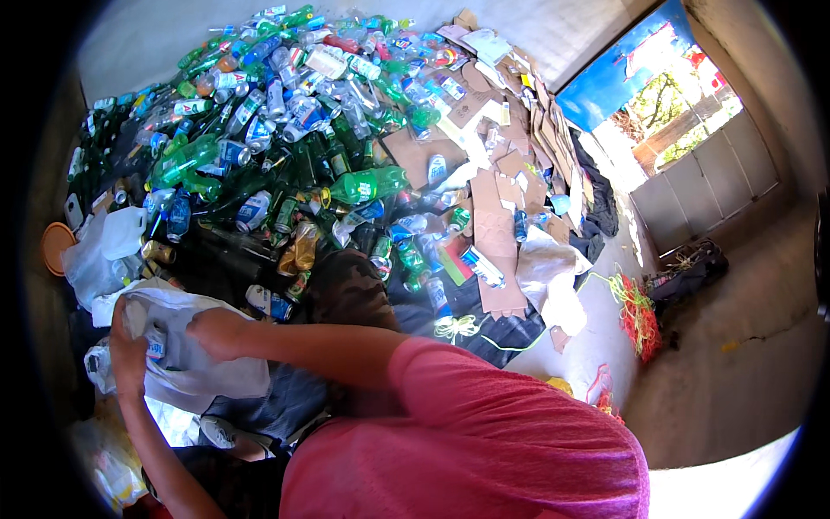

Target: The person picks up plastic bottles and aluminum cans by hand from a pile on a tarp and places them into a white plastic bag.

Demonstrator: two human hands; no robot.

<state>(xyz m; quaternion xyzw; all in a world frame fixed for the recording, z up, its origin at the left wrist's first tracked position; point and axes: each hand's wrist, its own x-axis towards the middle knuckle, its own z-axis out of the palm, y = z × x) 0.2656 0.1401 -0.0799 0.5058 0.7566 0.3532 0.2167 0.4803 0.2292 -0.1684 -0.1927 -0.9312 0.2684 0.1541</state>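
Note:
A white plastic bag (203, 374) hangs spread between my two hands at the lower left. My left hand (129, 353) is closed on the bag's left edge. Across from it, my right hand (218, 334) makes a fist on the bag's right upper edge. Inside the bag's mouth shows a blue and silver drink can (156, 342). Just beyond the bag lie more cans, among them a silver and blue can (269, 302). A translucent white jug (124, 233) stands past my left hand, on a clear plastic bag (85, 275).
A large heap of plastic bottles and cans (294, 112) leans against the far wall. Flattened cardboard (497, 233) piles up to its right. Tangled red and yellow cord (638, 320) lies on the floor at right, near a dark bag (692, 270). An orange lid (58, 248) rests far left.

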